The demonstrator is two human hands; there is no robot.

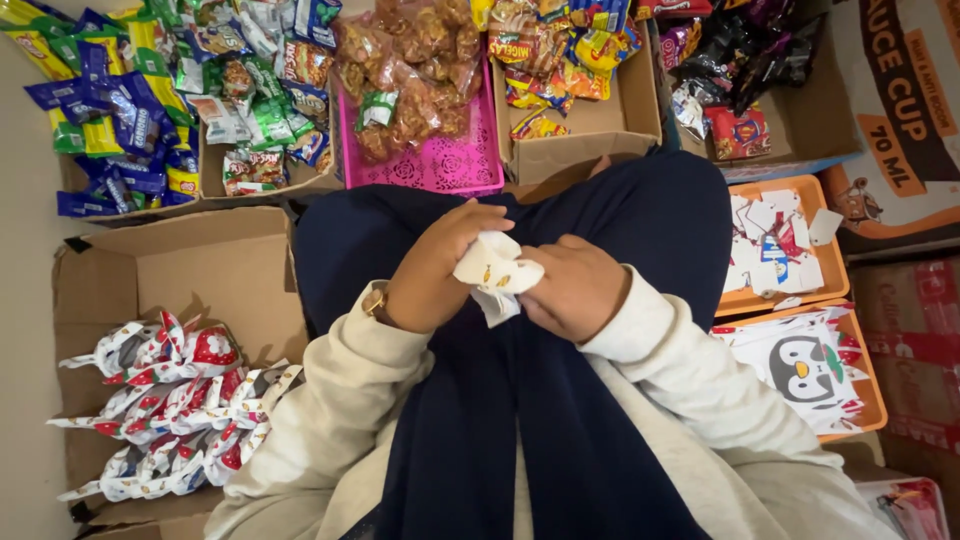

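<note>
While both hands meet over the dark blue lap, the left hand and right hand each pinch a small white bag between them. A box of tied white-and-red bags sits left; farther off, a pink tray holds snacks.

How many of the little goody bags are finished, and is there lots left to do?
A heap of tied white-and-red bags already lies in the cardboard box on the left; too bunched to count exactly. One more white bag is between the left hand and right hand now. Plenty looks left: flat penguin bags fill an orange tray, and the snack boxes are full.
</note>
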